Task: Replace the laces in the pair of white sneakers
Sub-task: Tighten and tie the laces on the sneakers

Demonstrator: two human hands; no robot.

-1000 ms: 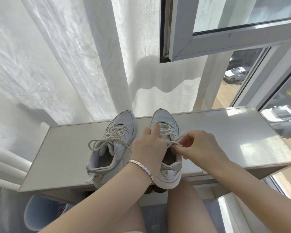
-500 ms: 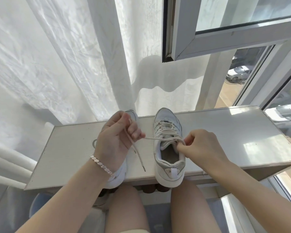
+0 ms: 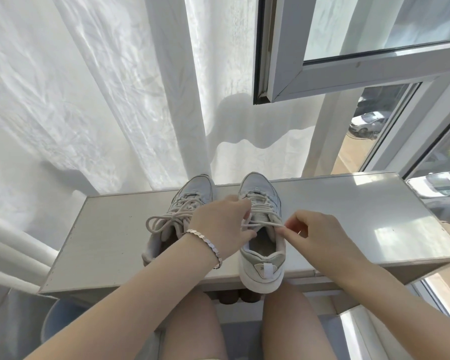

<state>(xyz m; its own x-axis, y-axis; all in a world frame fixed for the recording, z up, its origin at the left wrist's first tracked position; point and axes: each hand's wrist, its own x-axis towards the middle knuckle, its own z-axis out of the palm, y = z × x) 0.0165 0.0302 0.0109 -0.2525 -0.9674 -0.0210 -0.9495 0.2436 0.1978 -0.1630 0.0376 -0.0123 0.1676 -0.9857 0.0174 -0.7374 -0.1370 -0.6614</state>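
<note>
The white leather-look sneaker on the right (image 3: 263,258) stands upright on its sole. Its long axis runs straight away from the person, with the toe toward the curtain and the heel, with its small white pull tab, jutting over the near edge of the shelf. Its round cream lace (image 3: 260,203) crosses in rows over the tongue, and one loose strand stretches sideways across the mouth of the shoe. The right hand (image 3: 320,237) pinches the right end of that strand between thumb and forefinger, with the other fingers curled under. The left hand (image 3: 218,224), with a thin metal link bracelet (image 3: 205,242) at the wrist, has its fingers curled onto the lace at the shoe's left eyelet row and its thumb closing beneath them. Just beside it on the left, partly behind that hand, the second white sneaker (image 3: 192,190) lies parallel, its toe also pointing away and leaning slightly right. Its tied cream lace (image 3: 161,222) loops out to the left. Both shoes sit mid-length on a pale grey flat shelf board (image 3: 102,242). Behind it hangs a sheer white curtain (image 3: 89,100). An open white window frame (image 3: 296,79) is at upper right, and parked cars (image 3: 366,123) show through the glass. A pale blue bucket (image 3: 55,323) shows below the shelf at left.
</note>
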